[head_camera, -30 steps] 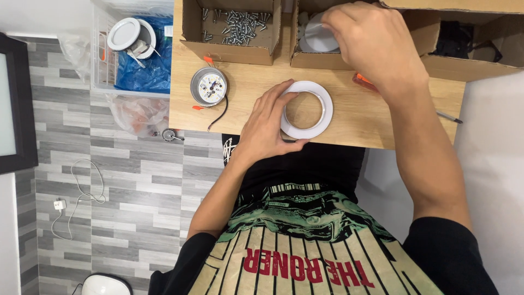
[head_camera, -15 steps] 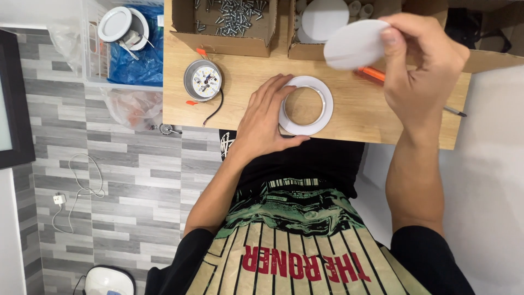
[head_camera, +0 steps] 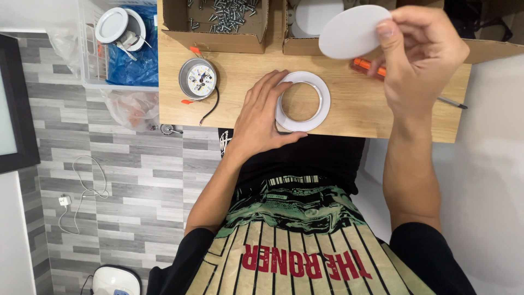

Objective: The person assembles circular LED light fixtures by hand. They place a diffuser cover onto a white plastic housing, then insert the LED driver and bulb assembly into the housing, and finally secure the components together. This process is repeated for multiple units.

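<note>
Holding steady at the table (head_camera: 382, 117), the left hand (head_camera: 261, 117) lies flat with fingers spread along the left edge of a white trim ring (head_camera: 303, 101), pinning it to the wood. Up and to the right, the right hand (head_camera: 423, 54) pinches a white diffuser disc (head_camera: 352, 31) by its edge between thumb and fingertips, lifted clear above the ring and not yet touching it. By the look of it the ring is placed and braced, the disc is picked and in the air, and seating the disc into the ring is what remains; the round LED module (head_camera: 197, 78), with its orange-tipped wires, sits untouched just left of the left hand, so that part looks to be waiting too.

Just beneath the right hand an orange-handled screwdriver (head_camera: 367, 68) lies on the table, its shaft running out under the wrist.

Now the containers: beyond the left hand's fingertips, an open cardboard box (head_camera: 218, 41) is holding a loose heap of screws (head_camera: 232, 12). Beside it, behind the raised disc, a second cardboard box (head_camera: 289, 45) shows more white round pieces, though how many I cannot tell. Far left of the left hand, off the table, a clear plastic bin (head_camera: 87, 54) is carrying a finished-looking white downlight (head_camera: 119, 26) on a blue plastic bag (head_camera: 131, 60).
</note>
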